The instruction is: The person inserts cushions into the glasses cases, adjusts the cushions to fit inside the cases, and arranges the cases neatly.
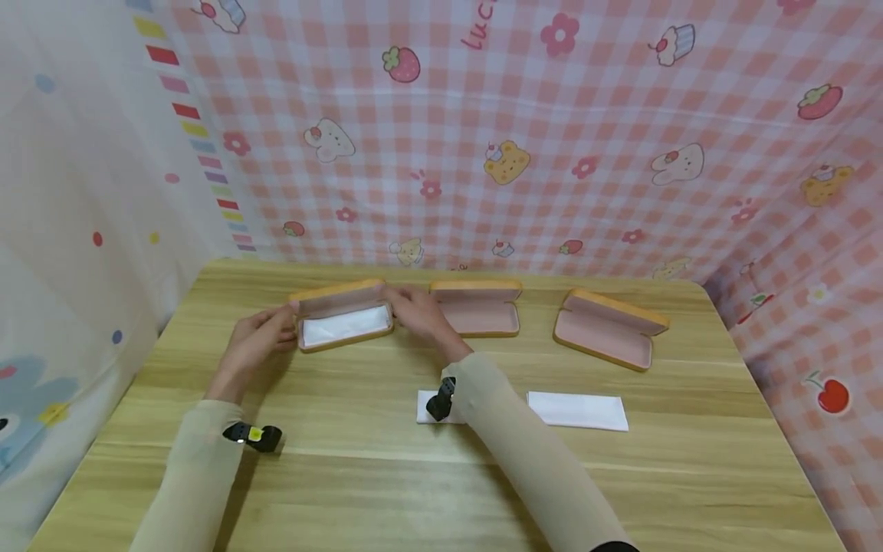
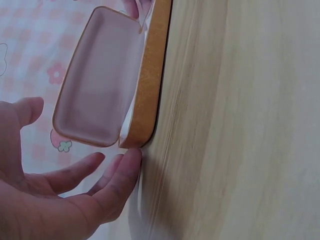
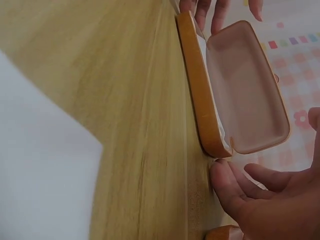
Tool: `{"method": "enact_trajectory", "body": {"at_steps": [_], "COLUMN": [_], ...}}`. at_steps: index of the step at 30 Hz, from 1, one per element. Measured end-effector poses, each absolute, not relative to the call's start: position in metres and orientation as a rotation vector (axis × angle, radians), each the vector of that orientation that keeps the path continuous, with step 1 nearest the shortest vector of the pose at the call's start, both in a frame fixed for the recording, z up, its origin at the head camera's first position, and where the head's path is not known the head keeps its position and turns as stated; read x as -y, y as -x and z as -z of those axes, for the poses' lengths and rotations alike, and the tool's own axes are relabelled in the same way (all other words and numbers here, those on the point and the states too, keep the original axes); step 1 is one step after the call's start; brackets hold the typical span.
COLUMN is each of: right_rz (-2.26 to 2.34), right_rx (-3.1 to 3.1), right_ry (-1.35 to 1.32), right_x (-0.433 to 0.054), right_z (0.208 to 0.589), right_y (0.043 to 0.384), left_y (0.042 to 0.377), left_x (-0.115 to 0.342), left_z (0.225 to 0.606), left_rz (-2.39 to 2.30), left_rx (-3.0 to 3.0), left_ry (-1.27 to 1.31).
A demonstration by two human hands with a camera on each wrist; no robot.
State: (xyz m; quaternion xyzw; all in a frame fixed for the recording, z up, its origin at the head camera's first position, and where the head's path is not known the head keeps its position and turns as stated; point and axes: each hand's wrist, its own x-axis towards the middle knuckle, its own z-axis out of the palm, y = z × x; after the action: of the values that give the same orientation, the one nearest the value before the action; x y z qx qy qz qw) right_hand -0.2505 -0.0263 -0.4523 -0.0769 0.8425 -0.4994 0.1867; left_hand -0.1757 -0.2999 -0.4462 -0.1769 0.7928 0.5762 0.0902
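Note:
An orange-brown glasses case (image 1: 343,299) with pink lining stands with its lid up at the left of the table, a folded white cloth (image 1: 346,326) lying in its base. My left hand (image 1: 255,341) is at the case's left end; in the left wrist view its fingertips (image 2: 131,159) meet the corner of the base (image 2: 150,75), thumb apart. From the other end, my right hand (image 1: 422,313) has its fingertips (image 3: 219,170) right at the base's corner, the thumb raised away. The fingers of both hands are loosely bent, and neither hand wraps around the case.
Two more glasses cases stand with lids up, one in the middle (image 1: 483,316) and one at the right (image 1: 607,337). A folded white cloth (image 1: 579,412) lies in front of them; another (image 1: 425,406) is partly under the right forearm. Checked fabric (image 1: 441,115) hangs behind the table.

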Motion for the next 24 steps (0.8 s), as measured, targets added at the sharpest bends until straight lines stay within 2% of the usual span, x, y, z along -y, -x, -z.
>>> {"method": "enact_trajectory", "body": {"at_steps": [16, 24], "right_rz": [1.479, 1.384], "right_rx": [-2.214, -2.385], "right_ry": [0.208, 0.198], "right_x": [0.029, 0.037], "right_z": [0.454, 0.456], "right_y": [0.257, 0.255], "left_y": [0.185, 0.190], "left_x": [0.293, 0.293], "left_z": [0.443, 0.442], "left_rz": [-1.678, -1.709], "left_rx": [-2.344, -2.279], "left_ry": [0.559, 0.599]}}
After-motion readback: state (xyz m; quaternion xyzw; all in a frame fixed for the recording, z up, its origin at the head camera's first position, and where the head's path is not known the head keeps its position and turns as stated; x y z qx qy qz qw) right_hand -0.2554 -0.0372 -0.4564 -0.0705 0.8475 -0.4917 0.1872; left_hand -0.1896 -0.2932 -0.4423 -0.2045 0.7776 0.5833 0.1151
